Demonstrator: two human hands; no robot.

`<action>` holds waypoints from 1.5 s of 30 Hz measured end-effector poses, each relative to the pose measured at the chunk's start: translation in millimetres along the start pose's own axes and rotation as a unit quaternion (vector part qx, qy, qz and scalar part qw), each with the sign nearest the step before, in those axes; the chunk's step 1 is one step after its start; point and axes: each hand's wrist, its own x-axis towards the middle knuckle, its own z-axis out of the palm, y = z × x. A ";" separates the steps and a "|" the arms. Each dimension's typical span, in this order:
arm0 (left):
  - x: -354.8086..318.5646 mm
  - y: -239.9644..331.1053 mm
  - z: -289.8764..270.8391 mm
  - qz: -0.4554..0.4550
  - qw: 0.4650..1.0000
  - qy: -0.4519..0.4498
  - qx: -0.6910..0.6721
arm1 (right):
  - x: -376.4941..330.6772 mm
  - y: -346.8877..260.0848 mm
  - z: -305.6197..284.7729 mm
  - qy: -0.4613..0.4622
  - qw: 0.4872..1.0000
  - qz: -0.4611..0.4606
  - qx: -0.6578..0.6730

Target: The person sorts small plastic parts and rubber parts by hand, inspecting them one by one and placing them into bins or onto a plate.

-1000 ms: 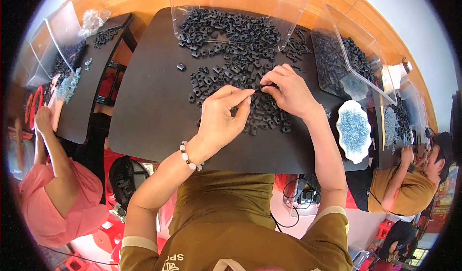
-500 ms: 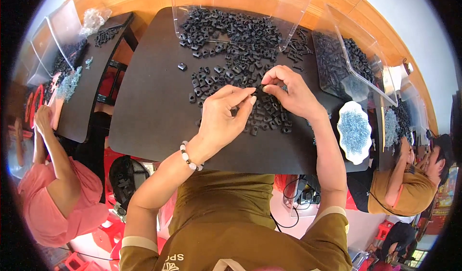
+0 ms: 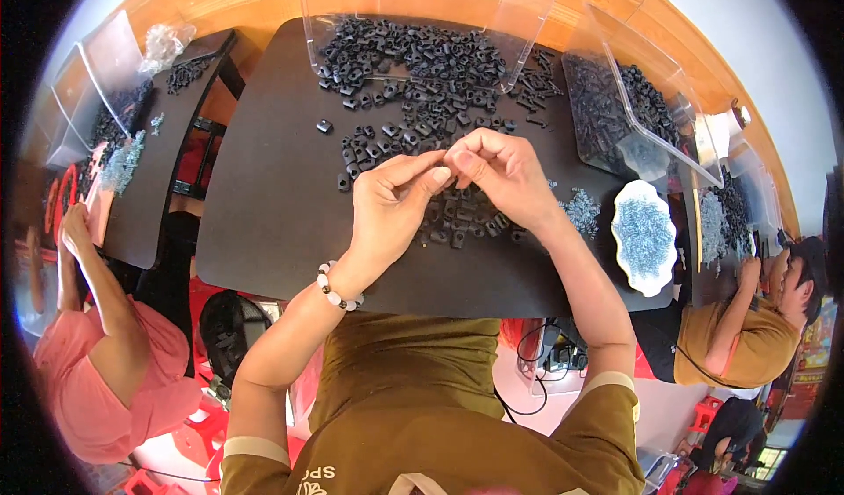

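Over the heap of small black plastic parts [image 3: 457, 218], my two hands meet fingertip to fingertip. My left hand [image 3: 394, 205], with a beaded bracelet at its wrist, pinches a small black plastic part that is mostly covered by the fingers. Thumb and forefinger of my right hand [image 3: 508, 178] press together against the left fingertips; whatever they grip is hidden. Right of my right wrist lies a loose patch of tiny clear-blue pieces [image 3: 582, 212]. Beside it, a white scalloped dish [image 3: 624, 262] holds more of these.
At the back, a clear plastic bin [image 3: 308, 42] lies tipped with black parts spilling out. Another clear bin [image 3: 587, 148] of black parts stands at the right. A single black part [image 3: 324, 127] lies apart on the dark table [image 3: 264, 214]. People work at tables on both sides.
My hands have come closer together, the right one shifting left until its fingertips touch the left ones. The patch of blue pieces beside the right wrist is now more exposed.
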 end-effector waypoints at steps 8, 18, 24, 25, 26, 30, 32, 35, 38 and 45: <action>-0.3 -0.2 -2.0 0.003 0.999 0.005 0.037 | -5.0 -10.3 -80.3 0.078 0.938 0.031 -0.335; -2.0 3.3 -3.4 0.015 0.998 -0.019 0.066 | -4.5 9.7 -89.9 -0.017 0.917 0.072 -0.391; -1.9 1.9 -3.3 0.010 0.997 -0.018 0.071 | -1.5 7.4 -81.4 -0.011 0.902 0.078 -0.425; -1.8 1.8 -3.7 0.006 0.997 -0.014 0.077 | -1.8 7.2 -79.6 -0.002 0.896 0.071 -0.437; -1.4 0.7 -4.8 0.005 0.997 -0.014 0.077 | -1.9 5.0 -77.8 -0.003 0.897 0.071 -0.437; -0.3 -3.1 -6.7 -0.001 0.996 -0.020 0.084 | -0.4 -8.9 -70.5 0.028 0.925 0.044 -0.377; -0.8 -2.5 -4.5 -0.009 0.998 -0.017 0.066 | -0.8 -5.4 -71.0 0.034 0.935 0.047 -0.351; -0.7 -3.3 -1.5 -0.023 1.000 -0.019 0.002 | -2.3 4.9 -75.9 0.026 0.899 0.057 -0.433; -1.6 -4.2 -4.7 -0.022 0.999 -0.024 0.037 | 0.0 -0.9 -73.6 0.030 0.941 0.049 -0.333; -3.2 2.3 -3.5 -0.016 0.996 -0.039 0.082 | -4.3 -18.3 -61.7 -0.021 0.972 0.035 -0.233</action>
